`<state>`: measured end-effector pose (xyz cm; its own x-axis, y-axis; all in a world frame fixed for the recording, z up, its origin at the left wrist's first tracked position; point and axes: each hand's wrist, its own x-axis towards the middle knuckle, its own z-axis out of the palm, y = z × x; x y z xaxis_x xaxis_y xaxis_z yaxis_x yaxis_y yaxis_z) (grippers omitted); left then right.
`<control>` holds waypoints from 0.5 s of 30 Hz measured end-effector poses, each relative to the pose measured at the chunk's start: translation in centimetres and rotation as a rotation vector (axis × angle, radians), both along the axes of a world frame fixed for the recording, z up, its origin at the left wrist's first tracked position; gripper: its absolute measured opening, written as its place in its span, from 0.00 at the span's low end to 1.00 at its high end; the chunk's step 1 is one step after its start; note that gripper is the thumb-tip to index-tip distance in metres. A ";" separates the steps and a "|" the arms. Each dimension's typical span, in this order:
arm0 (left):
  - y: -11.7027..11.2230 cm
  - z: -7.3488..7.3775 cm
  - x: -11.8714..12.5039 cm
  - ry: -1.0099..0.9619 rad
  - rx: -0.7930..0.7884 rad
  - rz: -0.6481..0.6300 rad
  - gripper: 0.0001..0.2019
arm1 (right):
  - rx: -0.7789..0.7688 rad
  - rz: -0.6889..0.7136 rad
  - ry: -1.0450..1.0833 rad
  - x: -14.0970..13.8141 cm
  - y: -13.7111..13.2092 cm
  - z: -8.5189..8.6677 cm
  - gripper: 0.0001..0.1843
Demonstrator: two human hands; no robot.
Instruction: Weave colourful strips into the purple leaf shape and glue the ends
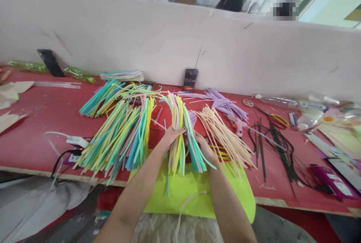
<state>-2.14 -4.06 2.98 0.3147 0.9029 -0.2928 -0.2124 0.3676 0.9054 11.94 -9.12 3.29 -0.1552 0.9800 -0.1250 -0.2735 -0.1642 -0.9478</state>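
Observation:
Both hands hold one bundle of pastel strips point(180, 130) over a lime green sheet point(194, 194) at the table's front edge. My left hand point(170, 137) grips the bundle from the left, fingers wrapped round it. My right hand point(205, 147) is closed on the bundle's right side, partly hidden under the teal and lilac strips. The strips fan out above and hang down below the hands. A large pile of yellow, teal and pink strips point(121, 137) lies to the left, and a cream pile point(222, 134) lies to the right.
The red table point(34, 134) also carries a lilac strip pile point(222, 104), a glue gun point(238, 125), scissors point(275, 117), dark wires point(270, 141), a white cable and plug point(75, 140), a phone point(50, 62) leaning on the white partition, and clutter at the far right.

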 end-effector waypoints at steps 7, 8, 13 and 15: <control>0.0 0.3 0.1 0.097 0.119 0.011 0.19 | 0.015 -0.048 -0.096 -0.1 0.5 -0.8 0.34; 0.0 0.2 0.1 0.117 0.132 0.007 0.18 | 0.021 -0.054 -0.104 -0.1 0.5 -0.8 0.34; 0.1 0.2 -0.2 0.078 0.084 0.027 0.15 | -0.065 -0.045 -0.011 0.1 0.1 -0.4 0.28; 0.1 0.2 -0.2 -0.021 0.041 0.009 0.15 | -0.080 -0.066 0.005 0.3 0.0 -0.3 0.24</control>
